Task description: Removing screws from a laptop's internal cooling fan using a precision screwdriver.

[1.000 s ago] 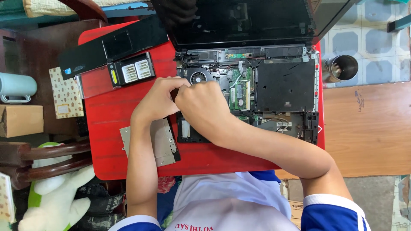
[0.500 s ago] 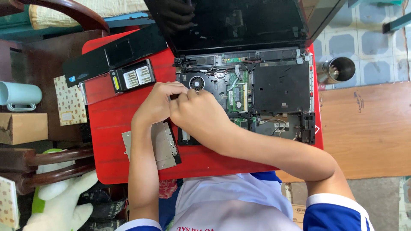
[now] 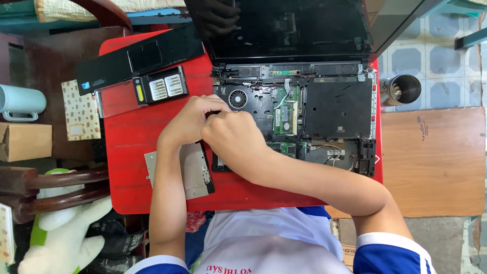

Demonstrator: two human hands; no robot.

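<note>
An opened-up laptop (image 3: 335, 109) lies on a red table (image 3: 132, 152), its cover off and its fan (image 3: 237, 99) and green circuit board (image 3: 285, 116) bare. My left hand (image 3: 187, 119) and my right hand (image 3: 233, 137) meet over the laptop's left part, just below the fan, with fingers curled and touching each other. Whatever is between the fingers is hidden. A silver optical drive (image 3: 195, 172) lies on the table under my left forearm.
A black removed cover panel (image 3: 137, 58) and a case of screwdriver bits (image 3: 160, 89) lie at the table's far left. A metal cup (image 3: 403, 89) stands right of the laptop. A blue mug (image 3: 20, 101), cardboard box (image 3: 23, 142), wooden chair (image 3: 56, 182) and plush toy (image 3: 66, 238) are on the left.
Both hands stay together at the same spot on the laptop, with only small finger movement. The view has shifted slightly.
</note>
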